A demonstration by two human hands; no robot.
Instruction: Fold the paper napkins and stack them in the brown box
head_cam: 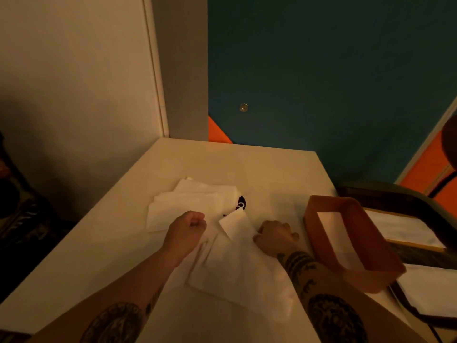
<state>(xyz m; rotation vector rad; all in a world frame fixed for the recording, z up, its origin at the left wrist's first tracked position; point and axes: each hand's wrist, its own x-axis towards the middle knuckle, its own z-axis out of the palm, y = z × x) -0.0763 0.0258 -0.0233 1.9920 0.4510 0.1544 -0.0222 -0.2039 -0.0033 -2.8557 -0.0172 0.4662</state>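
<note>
Pinching a napkin (232,253), both hands (189,227) curl closed.

Napkin pile (190,204) on table (103,256) left, box (356,246) right, napkin (237,258) between, nearer.

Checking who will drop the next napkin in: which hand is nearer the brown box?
Right. The right hand rests on the napkin just beside the brown box; the left hand is across the napkin, farther from it, near the unfolded pile.
</note>
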